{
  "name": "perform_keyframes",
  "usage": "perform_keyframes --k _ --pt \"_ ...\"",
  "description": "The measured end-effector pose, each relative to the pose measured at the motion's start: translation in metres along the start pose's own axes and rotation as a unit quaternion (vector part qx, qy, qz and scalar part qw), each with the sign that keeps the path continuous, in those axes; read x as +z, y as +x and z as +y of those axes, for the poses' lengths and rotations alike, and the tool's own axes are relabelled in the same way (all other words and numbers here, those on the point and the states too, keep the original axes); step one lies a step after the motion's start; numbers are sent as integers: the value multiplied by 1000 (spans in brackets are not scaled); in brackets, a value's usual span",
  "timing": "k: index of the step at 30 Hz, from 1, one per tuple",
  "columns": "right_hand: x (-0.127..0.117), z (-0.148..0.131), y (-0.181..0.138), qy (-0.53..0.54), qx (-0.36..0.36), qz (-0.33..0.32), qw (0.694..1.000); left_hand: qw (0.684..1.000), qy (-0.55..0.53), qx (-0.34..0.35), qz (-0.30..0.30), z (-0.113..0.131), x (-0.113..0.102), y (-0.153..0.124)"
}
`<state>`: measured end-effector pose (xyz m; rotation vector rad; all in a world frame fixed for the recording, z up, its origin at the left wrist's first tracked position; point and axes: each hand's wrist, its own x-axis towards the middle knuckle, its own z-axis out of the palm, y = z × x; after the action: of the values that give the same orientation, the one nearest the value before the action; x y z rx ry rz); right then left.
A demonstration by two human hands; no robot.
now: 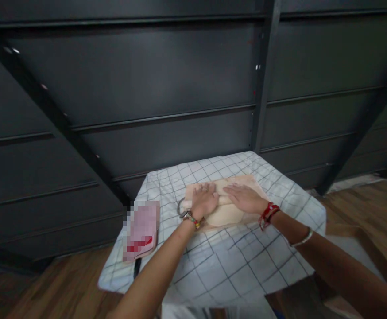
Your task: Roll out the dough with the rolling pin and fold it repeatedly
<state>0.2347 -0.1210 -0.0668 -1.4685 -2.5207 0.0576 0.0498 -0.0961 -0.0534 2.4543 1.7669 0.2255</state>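
A cream and peach piece of folded cloth (225,215) lies flat on the checked tablecloth (220,261). My left hand (205,199) rests palm down on its left part, fingers mostly stretched out. On the right part of the cloth lies my right hand (245,197), flat, with its fingers together and pointing left. Neither hand grips anything. Beside my left wrist is a dark curved band (180,208); whether it is a watch strap or a separate object I cannot tell. My palms cover some of the cloth.
A pink, partly blurred flat item (143,226) lies near the table's left edge. Behind the table stands a dark grey panelled wall (167,79). A brown open box (356,248) sits low at the right, and wooden floor (379,199) shows on both sides.
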Motion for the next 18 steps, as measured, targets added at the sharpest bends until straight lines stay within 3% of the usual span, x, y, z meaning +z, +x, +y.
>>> perform_keyframes --k 4,7,11,15,18 --pt "9 -17 -35 -21 -34 86 995 999 30 36 -6 6 -3 -39" --pt "12 -13 -33 -12 -27 80 996 999 22 36 20 8 -2 -43" --pt "7 8 13 -4 11 19 1000 998 -12 -25 55 4 -6 -4" --pt "4 30 66 -4 87 19 996 996 -14 -37 82 -5 -17 43" --pt "4 41 90 7 114 29 993 995 -13 -36 96 -10 -22 62"
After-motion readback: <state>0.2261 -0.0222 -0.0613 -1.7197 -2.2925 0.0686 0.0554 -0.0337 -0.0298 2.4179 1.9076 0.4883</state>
